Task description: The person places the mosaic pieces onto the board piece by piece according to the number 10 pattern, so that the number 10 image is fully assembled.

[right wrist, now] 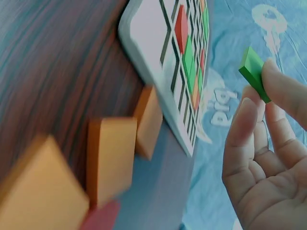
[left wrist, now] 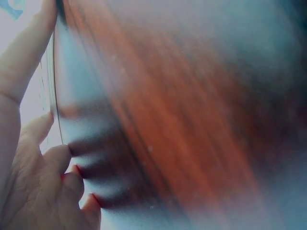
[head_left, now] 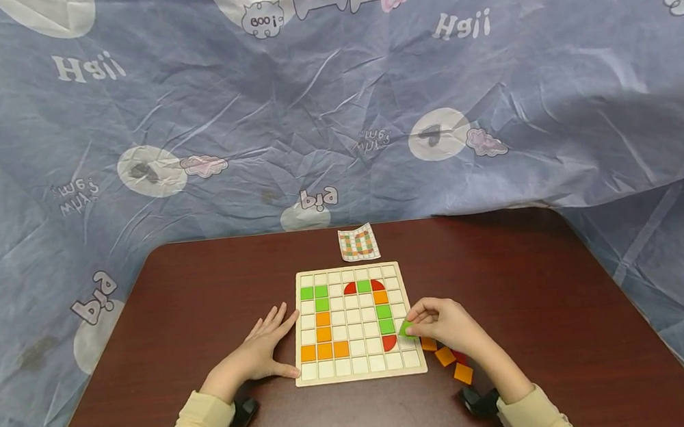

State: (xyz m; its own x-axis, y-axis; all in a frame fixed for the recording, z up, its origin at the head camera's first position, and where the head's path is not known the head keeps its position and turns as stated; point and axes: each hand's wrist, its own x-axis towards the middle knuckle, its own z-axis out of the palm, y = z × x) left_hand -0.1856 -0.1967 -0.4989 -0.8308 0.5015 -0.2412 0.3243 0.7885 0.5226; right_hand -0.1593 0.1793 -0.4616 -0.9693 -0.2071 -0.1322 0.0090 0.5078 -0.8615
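My right hand (head_left: 445,324) pinches a green square tile (right wrist: 254,72) between thumb and fingers, over the right side of the grid board (head_left: 360,374). Fingers spread, my left hand (head_left: 262,348) rests at the board's left edge, its thumb and a fingertip right at the rim. On the board, green tiles (head_left: 322,298) and orange tiles (head_left: 324,334) form a shape at the left. A second shape at the right has green and orange squares and red rounded pieces (head_left: 389,343). In the left wrist view, the fingers (left wrist: 57,158) line the board's edge.
Several loose orange tiles (head_left: 445,356) lie right of the board beside the right forearm, with a red piece (head_left: 460,358) partly hidden among them. Behind the board lies a pattern card (head_left: 359,243). A printed blue cloth (head_left: 331,104) hangs behind the brown table (head_left: 219,287).
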